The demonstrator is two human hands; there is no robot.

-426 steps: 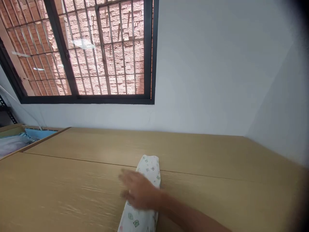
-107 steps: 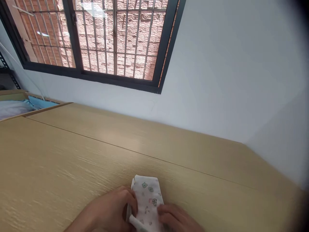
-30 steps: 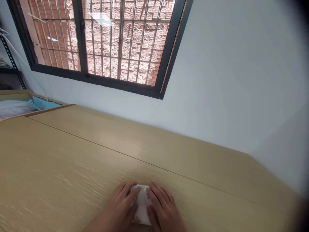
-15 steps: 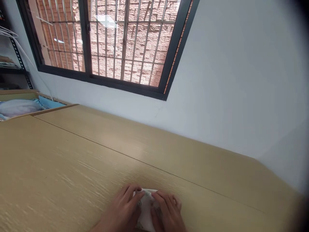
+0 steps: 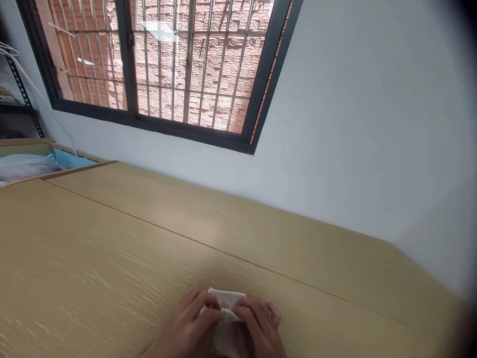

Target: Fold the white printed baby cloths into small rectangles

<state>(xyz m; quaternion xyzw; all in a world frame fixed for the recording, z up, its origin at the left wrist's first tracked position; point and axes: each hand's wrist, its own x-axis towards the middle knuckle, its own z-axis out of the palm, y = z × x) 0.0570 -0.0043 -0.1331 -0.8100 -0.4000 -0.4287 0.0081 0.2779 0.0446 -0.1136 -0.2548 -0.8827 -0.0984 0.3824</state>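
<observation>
A small white cloth with tiny printed figures, folded into a compact bundle, lies on the light wooden table near the bottom edge of the view. My left hand grips its left side with curled fingers. My right hand holds its right side, fingers bent over the top fold. Most of the cloth is hidden under both hands.
A grey wall with a black-framed, barred window rises behind the table. At the far left stands a wooden box holding pale and blue cloth. A seam runs across the tabletop.
The long cloth roll has been folded down into a small bundle. Over the last second my fingers have curled more tightly over its top edge.
</observation>
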